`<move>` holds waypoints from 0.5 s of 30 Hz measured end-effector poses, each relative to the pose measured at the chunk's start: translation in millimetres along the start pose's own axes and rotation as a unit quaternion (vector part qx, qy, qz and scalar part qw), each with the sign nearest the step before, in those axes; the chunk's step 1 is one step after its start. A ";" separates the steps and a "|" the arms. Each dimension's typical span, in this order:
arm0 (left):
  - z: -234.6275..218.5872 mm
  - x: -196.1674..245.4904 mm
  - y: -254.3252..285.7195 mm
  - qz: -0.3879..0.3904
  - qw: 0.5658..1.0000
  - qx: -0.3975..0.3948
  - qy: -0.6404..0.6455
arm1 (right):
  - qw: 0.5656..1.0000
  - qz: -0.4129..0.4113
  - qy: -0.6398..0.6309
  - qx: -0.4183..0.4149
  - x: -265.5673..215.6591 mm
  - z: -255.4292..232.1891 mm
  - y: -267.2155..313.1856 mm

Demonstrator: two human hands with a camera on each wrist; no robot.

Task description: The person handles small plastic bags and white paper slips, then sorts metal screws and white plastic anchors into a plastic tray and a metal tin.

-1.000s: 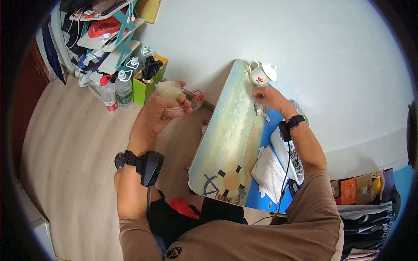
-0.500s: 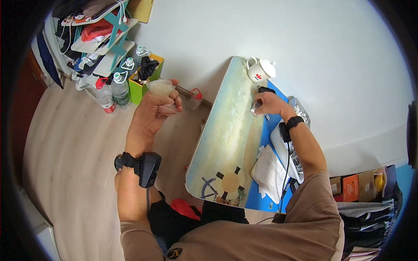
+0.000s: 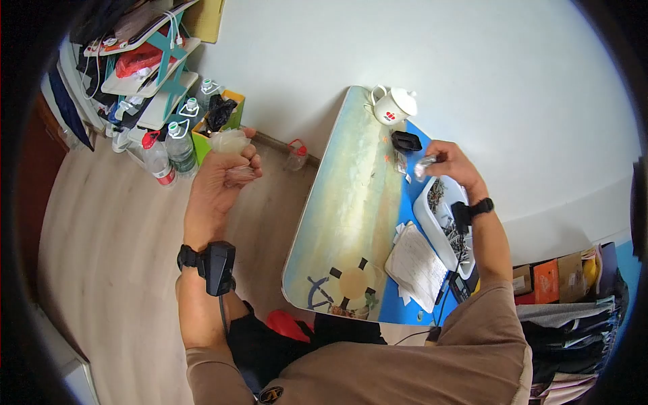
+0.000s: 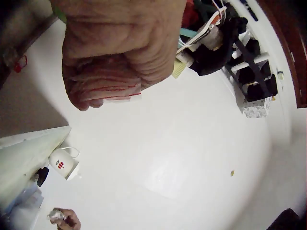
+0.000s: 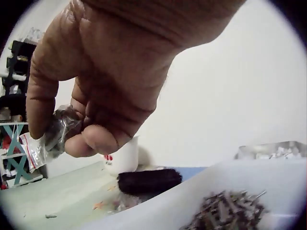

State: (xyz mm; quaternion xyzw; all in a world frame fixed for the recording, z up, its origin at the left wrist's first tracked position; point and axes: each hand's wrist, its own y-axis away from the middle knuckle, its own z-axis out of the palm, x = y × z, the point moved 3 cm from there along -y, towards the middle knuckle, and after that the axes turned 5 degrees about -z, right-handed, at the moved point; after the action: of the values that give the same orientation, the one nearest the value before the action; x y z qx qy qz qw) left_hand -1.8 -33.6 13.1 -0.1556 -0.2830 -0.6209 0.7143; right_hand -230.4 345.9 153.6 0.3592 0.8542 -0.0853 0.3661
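Note:
My left hand [image 3: 221, 177], held out over the floor left of the table, grips several clear plastic zip bags [image 3: 229, 143]. Red lines run along their edges in the left wrist view. Fingers and thumb of my right hand [image 3: 457, 165] pinch a small clear zip bag [image 5: 63, 128] with grey, shiny contents. This hand is raised over the table's far right side, just beyond a white tub [image 3: 426, 226] of small metal pieces [image 5: 225, 211]. A black oblong object [image 3: 406, 141] lies to its left, with another small clear bag [image 3: 401, 163] beside it.
A lidded white mug [image 3: 393, 108] stands at the table's [image 3: 331, 209] far end. Handwritten paper [image 3: 415, 266] lies by the tub. Plastic bottles [image 3: 181, 148], a green-yellow box [image 3: 233, 111] and a cluttered shelf [image 3: 138, 84] stand on the floor at left.
My right hand has picked up the small bag near the mug and moved right and nearer, toward the tub. The black object now shows fully. My left hand keeps its grip on the bags.

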 end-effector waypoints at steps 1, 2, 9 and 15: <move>1.6 -1.2 -0.3 -0.001 1.000 -0.003 0.000 | 1.000 0.001 0.001 0.003 3.8 -11.7 13.7; 1.3 -1.9 -0.8 0.003 1.000 0.006 -0.005 | 0.999 0.010 -0.002 0.040 8.2 -24.1 28.1; -6.5 -15.6 -17.0 -0.008 1.000 -0.020 -0.022 | 0.987 0.106 0.005 0.124 75.8 -37.9 83.6; -2.6 -15.4 -10.6 -0.006 0.999 0.013 -0.042 | 0.983 0.132 0.007 0.131 85.8 -20.4 84.2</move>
State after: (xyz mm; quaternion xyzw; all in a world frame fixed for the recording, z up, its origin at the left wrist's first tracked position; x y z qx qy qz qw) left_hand -12.6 -24.8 0.4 -0.1704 -0.3219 -0.6145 0.6999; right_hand -225.6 462.8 119.2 0.5141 0.7831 -0.1454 0.3182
